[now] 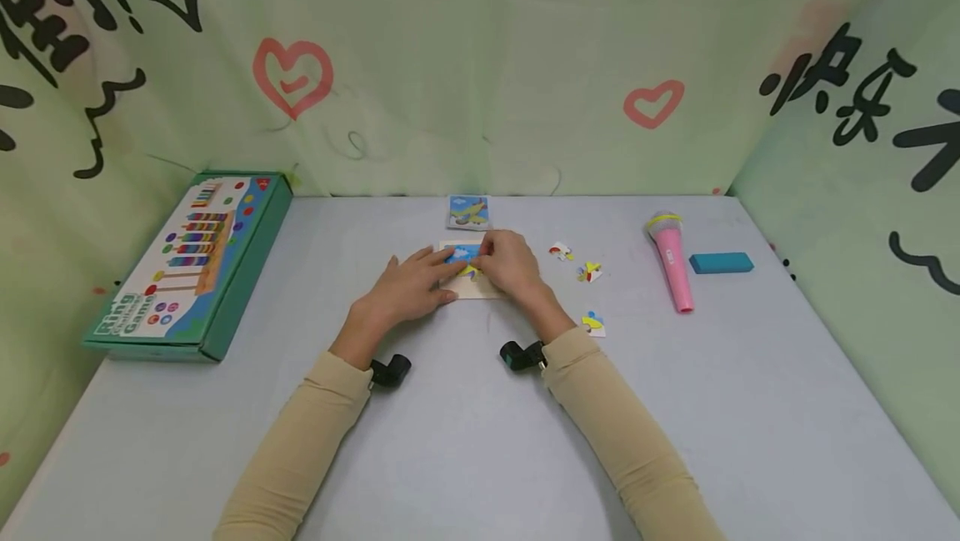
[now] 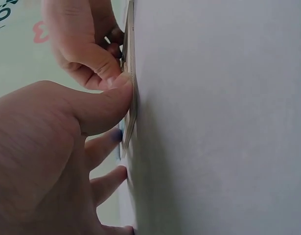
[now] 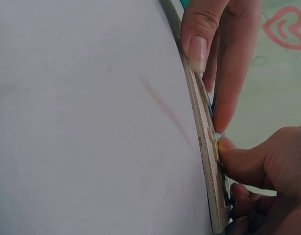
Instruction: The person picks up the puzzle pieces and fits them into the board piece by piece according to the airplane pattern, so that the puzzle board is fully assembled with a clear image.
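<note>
A: L hand [image 1: 405, 287], why there?
B: Fingers spread, no clutch; thumb + fingertips on puzzle board [image 1: 477, 289], prob. to steady it
A: R hand [image 1: 513, 264]?
B: Fingers bunched on same board, R side; can't tell if pinching anything. Loose pcs [image 1: 590, 272] to R, prob. for easy reach
A: Surface, room?
B: Pale table [image 1: 472, 441], board mid; box [image 1: 187, 262] L; pink mic [image 1: 673, 267], blue block [image 1: 722, 262] R; small pic. card [image 1: 468, 212] behind board; green printed cloth [image 1: 480, 91], back + sides

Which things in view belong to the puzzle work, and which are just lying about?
In the job:
puzzle board, left hand and right hand on it
three loose puzzle pieces
small picture square, probably

Lying about:
green box
pink microphone
blue block
</note>
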`<state>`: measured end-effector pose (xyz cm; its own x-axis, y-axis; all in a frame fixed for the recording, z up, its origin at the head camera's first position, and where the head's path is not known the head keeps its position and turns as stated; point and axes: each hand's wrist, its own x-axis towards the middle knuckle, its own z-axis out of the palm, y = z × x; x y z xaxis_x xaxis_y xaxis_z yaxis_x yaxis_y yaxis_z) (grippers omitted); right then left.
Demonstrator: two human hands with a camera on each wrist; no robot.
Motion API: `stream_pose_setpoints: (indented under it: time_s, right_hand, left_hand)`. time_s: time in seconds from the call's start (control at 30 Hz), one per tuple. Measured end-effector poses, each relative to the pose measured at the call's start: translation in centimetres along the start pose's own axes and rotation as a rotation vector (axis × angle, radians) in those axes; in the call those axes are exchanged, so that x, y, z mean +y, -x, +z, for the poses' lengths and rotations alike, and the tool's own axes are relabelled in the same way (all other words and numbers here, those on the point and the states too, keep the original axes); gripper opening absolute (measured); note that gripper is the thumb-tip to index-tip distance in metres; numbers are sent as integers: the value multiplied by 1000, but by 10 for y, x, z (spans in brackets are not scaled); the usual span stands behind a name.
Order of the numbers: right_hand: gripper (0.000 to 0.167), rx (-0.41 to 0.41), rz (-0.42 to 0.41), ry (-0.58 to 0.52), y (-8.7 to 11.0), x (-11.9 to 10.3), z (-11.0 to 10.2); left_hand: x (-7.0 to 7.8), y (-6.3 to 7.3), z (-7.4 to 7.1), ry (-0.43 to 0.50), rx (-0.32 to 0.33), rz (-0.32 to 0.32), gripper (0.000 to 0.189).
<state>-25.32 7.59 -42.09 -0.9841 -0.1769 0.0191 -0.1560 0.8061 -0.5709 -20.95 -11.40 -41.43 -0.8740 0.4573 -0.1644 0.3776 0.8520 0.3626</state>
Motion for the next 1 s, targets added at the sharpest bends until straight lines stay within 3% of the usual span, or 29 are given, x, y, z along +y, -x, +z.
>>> stream_pose_setpoints:
  time_s: [0.27,0.5,0.77,1.0]
  right_hand:
    - [16,-3,-35,-67,1,14,-2]
    - [11,-89,-66,-158,16,31,-21]
    - [14,-231,-32,-97,40,47,-54]
    - [14,-321,-94,-36,48,60,-79]
  left_hand:
    - [2,0,2,-6,-11,-16,57]
    - [3,-2,-1,11,-10,-22,57]
    - [3,0,-4,20,-29,-26,58]
    - [3,3,-5,28,-7,-13,58]
